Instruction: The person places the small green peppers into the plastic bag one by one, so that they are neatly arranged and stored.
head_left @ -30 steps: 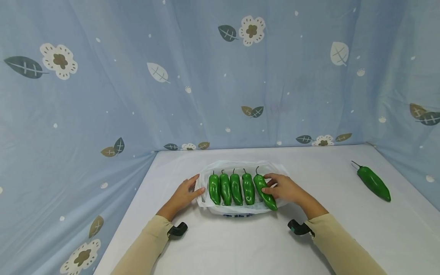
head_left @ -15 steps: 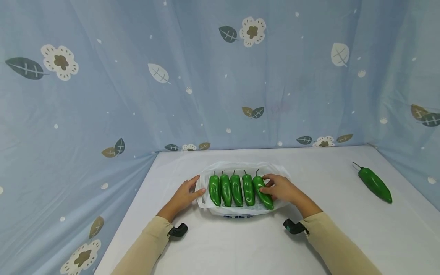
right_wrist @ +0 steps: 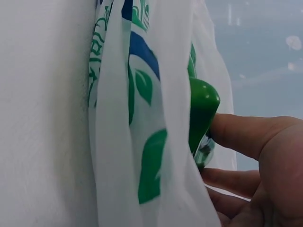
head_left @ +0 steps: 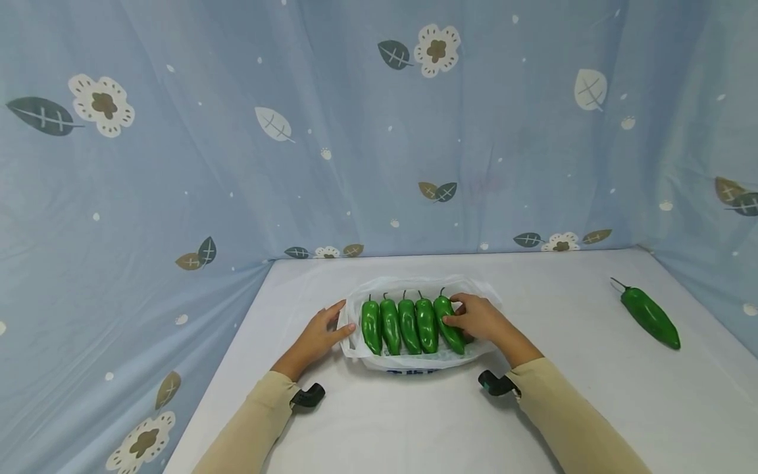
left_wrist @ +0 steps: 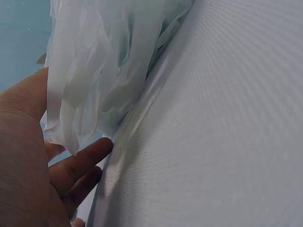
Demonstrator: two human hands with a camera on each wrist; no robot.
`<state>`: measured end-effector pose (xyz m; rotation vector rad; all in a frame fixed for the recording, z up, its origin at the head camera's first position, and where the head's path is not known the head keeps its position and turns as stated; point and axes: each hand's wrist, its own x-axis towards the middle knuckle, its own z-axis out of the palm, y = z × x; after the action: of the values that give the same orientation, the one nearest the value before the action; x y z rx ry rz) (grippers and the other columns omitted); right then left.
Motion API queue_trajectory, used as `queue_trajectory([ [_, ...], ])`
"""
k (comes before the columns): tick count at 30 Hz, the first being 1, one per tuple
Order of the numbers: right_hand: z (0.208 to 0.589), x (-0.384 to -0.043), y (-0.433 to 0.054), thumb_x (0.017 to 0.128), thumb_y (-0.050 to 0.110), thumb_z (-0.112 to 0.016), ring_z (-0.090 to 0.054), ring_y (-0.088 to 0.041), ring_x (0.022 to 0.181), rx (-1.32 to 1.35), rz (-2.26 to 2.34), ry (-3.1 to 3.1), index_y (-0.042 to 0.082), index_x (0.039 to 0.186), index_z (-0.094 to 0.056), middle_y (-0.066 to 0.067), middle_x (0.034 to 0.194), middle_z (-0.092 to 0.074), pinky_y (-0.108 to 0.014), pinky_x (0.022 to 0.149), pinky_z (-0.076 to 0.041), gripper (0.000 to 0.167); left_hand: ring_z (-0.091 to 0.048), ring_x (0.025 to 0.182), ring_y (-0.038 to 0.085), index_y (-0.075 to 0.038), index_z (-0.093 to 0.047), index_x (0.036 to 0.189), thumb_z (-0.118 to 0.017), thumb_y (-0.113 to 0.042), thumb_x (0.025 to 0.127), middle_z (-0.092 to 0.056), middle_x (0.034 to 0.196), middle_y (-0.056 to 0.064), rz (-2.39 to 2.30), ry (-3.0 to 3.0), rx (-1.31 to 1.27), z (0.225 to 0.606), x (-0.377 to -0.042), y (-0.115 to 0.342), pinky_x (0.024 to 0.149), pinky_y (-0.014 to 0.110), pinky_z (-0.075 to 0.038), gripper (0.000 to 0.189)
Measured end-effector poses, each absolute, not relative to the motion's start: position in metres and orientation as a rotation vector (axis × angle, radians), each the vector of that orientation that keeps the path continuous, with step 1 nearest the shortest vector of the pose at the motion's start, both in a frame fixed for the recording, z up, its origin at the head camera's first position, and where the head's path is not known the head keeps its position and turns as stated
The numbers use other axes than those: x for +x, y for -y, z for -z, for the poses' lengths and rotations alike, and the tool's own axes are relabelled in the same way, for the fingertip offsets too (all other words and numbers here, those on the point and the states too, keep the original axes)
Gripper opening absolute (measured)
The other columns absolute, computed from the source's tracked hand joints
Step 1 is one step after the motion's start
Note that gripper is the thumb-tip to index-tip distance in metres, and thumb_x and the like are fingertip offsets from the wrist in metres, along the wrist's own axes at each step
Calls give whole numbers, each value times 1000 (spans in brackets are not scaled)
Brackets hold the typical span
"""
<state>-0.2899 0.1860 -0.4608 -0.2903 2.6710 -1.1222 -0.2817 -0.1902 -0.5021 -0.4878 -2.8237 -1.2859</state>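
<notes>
In the head view a white plastic bag (head_left: 408,363) lies open at the table's middle, several green chili peppers (head_left: 389,327) side by side in its mouth, stems away from me. My right hand (head_left: 482,321) pinches the rightmost green chili pepper (head_left: 445,315) between thumb and fingers, inside the bag's right end. From the right wrist, that pepper's rounded tip shows above the bag's rim, beside my thumb. My left hand (head_left: 316,336) holds the bag's left end, thumb over the rim; in the left wrist view its other fingers (left_wrist: 78,165) are outside the plastic.
One more green chili pepper (head_left: 650,318) lies apart on the white table (head_left: 568,316), toward the right edge. A blue patterned curtain (head_left: 331,131) hangs behind the table and along its sides. Both wrists carry a small black camera mount (head_left: 308,395).
My right hand has moved left with the rightmost pepper, bringing it close to the others and down into the bag. The left hand stays at the bag's left end.
</notes>
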Motion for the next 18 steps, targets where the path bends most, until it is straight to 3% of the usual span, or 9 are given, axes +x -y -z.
queue_trajectory([
  [12, 463, -291, -176, 89, 40, -71, -67, -20, 82, -180, 1049, -2808, -1, 140, -47, -15, 114, -66, -43, 76, -54, 70, -23, 140, 44, -12, -40, 150, -64, -51, 90, -51, 140, 16, 1259, 2814, -511, 504, -284, 191, 114, 56, -7, 75],
  [18, 467, -292, -172, 89, 40, -71, -63, -33, 102, -152, 1039, -2837, -2, 138, -50, -17, 115, -66, -48, 85, -51, 68, -25, 140, 41, -11, -40, 150, -64, -49, 91, -50, 141, 15, 1266, 2816, -520, 504, -284, 190, 115, 54, -6, 75],
])
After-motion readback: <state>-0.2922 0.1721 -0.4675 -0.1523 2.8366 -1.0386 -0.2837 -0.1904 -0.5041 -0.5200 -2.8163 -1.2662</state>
